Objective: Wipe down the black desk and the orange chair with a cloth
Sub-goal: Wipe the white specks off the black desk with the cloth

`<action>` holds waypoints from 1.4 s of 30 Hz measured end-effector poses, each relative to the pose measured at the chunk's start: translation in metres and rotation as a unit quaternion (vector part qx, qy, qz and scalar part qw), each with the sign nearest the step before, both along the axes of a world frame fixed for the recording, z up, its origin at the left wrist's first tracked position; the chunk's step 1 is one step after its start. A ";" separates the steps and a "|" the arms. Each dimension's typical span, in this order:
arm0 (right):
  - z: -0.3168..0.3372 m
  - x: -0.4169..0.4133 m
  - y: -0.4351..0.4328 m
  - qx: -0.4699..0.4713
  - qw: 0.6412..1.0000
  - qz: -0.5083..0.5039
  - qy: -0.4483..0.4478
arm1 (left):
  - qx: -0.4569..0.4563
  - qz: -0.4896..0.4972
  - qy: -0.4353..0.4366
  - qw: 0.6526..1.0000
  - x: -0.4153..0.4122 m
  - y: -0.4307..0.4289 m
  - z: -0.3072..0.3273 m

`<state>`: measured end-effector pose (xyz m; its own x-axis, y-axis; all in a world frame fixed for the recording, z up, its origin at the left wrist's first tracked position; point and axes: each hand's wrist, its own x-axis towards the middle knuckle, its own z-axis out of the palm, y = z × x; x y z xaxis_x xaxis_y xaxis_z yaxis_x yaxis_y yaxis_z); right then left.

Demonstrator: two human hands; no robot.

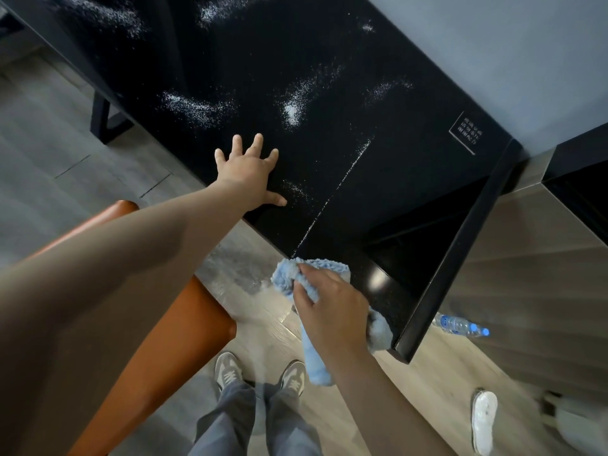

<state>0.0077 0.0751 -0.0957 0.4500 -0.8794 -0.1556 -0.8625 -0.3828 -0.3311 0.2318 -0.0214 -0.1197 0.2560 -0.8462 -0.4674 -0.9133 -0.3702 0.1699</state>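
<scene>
Below you grey wood-plank floor [49, 126], ahead a pale blue-grey wall [493, 44], to your right a wood-grained cabinet [526, 258], bottle [460, 325] beside it

Desk [378, 93]: glossy black, scattered with patches of white speckled powder [291, 110] and crossed by one thin white powder line [332, 199]; near its far corner a white-outlined label [467, 131] with white characters. Cloth [316, 363]: pale blue, fluffy, plain. Chair [184, 327]: orange, unpatterned. Floor [65, 133]: grey planks with wood grain. Wall [493, 44]: flat pale blue-grey. Side panel [526, 258]: grey-brown wood grain. Bottle [460, 324]: clear, with blue cap and blue label. Sneakers [227, 373]: grey with white panels. Trousers [230, 419]: grey-blue. Separate shoe [483, 419]: white.
</scene>
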 end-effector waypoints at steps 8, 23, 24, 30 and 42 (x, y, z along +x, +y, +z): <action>0.032 -0.012 -0.035 -0.041 0.992 -0.081 -0.086 | 0.006 -0.002 0.004 1.000 0.001 -0.001 0.001; 0.058 -0.007 -0.207 -0.104 0.975 -0.136 -0.139 | 0.013 0.025 0.003 1.000 0.001 -0.007 0.000; 0.059 -0.007 -0.221 -0.099 0.976 -0.135 -0.140 | 0.017 0.033 0.002 0.999 0.001 -0.010 0.003; 0.058 -0.007 -0.310 -0.115 0.976 -0.126 -0.136 | -0.028 0.068 0.007 0.997 -0.003 -0.050 0.025; 0.022 -0.016 -0.482 -0.163 0.974 -0.105 -0.121 | -0.040 0.017 -0.002 0.999 -0.031 -0.143 0.009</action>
<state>-0.0082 -0.4068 -0.0735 0.2435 -0.9409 0.2354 -0.8447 -0.3250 -0.4252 0.2006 -0.1647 -0.1105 0.2860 -0.8721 -0.3971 -0.9014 -0.3855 0.1973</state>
